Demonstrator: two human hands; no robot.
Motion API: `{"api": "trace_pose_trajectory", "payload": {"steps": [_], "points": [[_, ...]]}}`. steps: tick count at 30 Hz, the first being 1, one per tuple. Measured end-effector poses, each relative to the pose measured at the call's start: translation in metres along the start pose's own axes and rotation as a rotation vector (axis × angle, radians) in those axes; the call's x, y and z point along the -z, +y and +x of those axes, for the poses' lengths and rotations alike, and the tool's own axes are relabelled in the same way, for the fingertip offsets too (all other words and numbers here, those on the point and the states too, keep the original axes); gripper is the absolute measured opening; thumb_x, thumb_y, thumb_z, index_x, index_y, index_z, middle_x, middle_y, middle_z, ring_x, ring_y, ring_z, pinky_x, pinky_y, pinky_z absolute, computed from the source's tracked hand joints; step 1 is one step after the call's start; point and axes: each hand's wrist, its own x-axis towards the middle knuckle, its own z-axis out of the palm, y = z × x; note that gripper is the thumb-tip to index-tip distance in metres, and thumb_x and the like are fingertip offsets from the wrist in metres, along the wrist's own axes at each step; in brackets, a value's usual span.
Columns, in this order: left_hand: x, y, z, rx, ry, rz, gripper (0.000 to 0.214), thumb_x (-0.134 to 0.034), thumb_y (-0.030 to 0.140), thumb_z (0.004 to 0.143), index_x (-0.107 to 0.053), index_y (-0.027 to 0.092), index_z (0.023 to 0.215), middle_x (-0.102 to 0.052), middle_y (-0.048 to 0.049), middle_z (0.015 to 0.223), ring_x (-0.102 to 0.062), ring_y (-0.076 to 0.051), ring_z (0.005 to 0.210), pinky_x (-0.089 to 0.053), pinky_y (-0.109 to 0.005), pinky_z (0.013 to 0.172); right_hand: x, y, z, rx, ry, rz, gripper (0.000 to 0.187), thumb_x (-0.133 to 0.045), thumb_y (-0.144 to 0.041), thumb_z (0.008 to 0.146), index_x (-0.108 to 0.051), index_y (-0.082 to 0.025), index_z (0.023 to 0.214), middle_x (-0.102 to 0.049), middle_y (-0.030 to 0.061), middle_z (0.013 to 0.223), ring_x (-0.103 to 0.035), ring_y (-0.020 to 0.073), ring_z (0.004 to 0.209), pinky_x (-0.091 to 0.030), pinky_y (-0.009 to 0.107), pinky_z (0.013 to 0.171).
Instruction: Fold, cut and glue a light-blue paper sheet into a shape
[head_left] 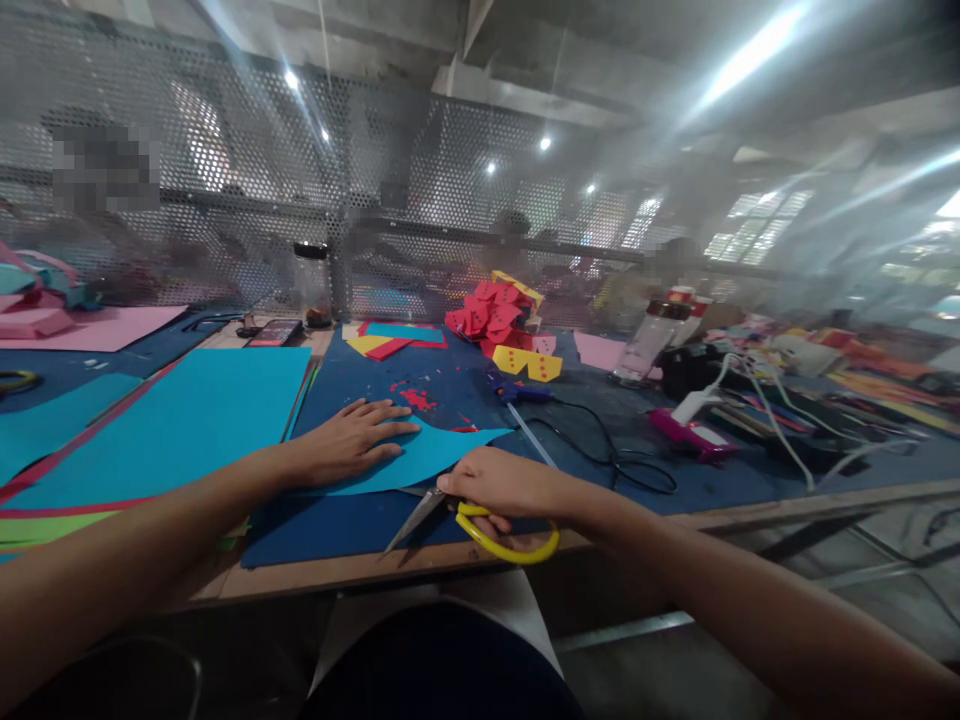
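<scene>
My left hand (358, 440) lies flat with its fingers spread on a piece of blue paper (442, 452) that tapers to a point on the right. In my right hand (499, 485) is a pair of scissors (517, 550) with yellow handles. One blade points toward the table's front edge, below the paper; the other blade is mostly hidden under the paper's lower edge. Left of my left hand lies a stack of coloured sheets with a large blue sheet (187, 415) on top. Small red scraps (416, 397) are scattered just beyond my left fingers.
A blue glue gun (517, 388) with a black cable lies beyond my right hand. Red folded paper pieces (491, 312) and a yellow one (527, 362) sit by the mesh partition (442, 200). Bottles, a phone (276, 332) and a magenta power strip (694, 437) stand around.
</scene>
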Motion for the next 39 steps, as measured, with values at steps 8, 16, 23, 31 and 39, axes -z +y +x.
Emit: {"api": "trace_pose_trajectory", "payload": {"steps": [8, 16, 23, 31, 39], "points": [[-0.003, -0.003, 0.000, -0.023, 0.026, 0.011, 0.047, -0.026, 0.052, 0.104, -0.034, 0.041, 0.149, -0.030, 0.0028, 0.161, -0.024, -0.027, 0.148, -0.014, -0.051, 0.119, -0.003, 0.000, -0.005, 0.005, 0.014, 0.000, 0.050, -0.037, -0.038, 0.099, -0.048, -0.018, 0.054, -0.052, -0.0024, 0.040, -0.043, 0.0081, 0.035, -0.035, 0.020, 0.044], [-0.002, -0.002, 0.000, -0.018, 0.018, 0.026, 0.047, -0.025, 0.051, 0.104, -0.032, 0.040, 0.150, -0.030, 0.0019, 0.161, -0.024, -0.027, 0.148, -0.014, -0.052, 0.118, -0.005, 0.000, 0.001, 0.045, 0.008, 0.026, 0.052, -0.036, -0.039, 0.099, -0.048, -0.018, 0.053, -0.053, -0.0010, 0.041, -0.045, 0.0084, 0.035, -0.035, 0.021, 0.044], [0.003, 0.001, 0.001, -0.001, 0.008, -0.025, 0.048, -0.027, 0.052, 0.103, -0.033, 0.040, 0.150, -0.030, 0.0029, 0.161, -0.024, -0.027, 0.148, -0.013, -0.054, 0.119, -0.004, -0.002, -0.005, 0.003, 0.008, -0.006, 0.052, -0.038, -0.039, 0.100, -0.046, -0.017, 0.054, -0.052, -0.0023, 0.040, -0.044, 0.0070, 0.036, -0.035, 0.019, 0.044], [0.002, -0.006, 0.001, 0.025, 0.054, 0.054, 0.049, -0.029, 0.056, 0.102, -0.039, 0.040, 0.147, -0.033, 0.0028, 0.160, -0.018, -0.027, 0.150, -0.008, -0.053, 0.119, -0.006, 0.000, -0.002, 0.010, 0.002, 0.048, 0.053, -0.037, -0.041, 0.099, -0.048, -0.017, 0.052, -0.053, -0.0015, 0.041, -0.042, 0.0067, 0.033, -0.036, 0.018, 0.042], [0.000, -0.007, 0.001, 0.032, 0.027, 0.025, 0.050, -0.026, 0.056, 0.102, -0.033, 0.042, 0.149, -0.030, 0.0021, 0.161, -0.025, -0.027, 0.148, -0.015, -0.052, 0.118, -0.006, -0.016, 0.007, 0.021, 0.002, 0.017, 0.054, -0.037, -0.036, 0.099, -0.048, -0.017, 0.050, -0.054, -0.0001, 0.040, -0.043, 0.0069, 0.033, -0.036, 0.019, 0.044]]}}
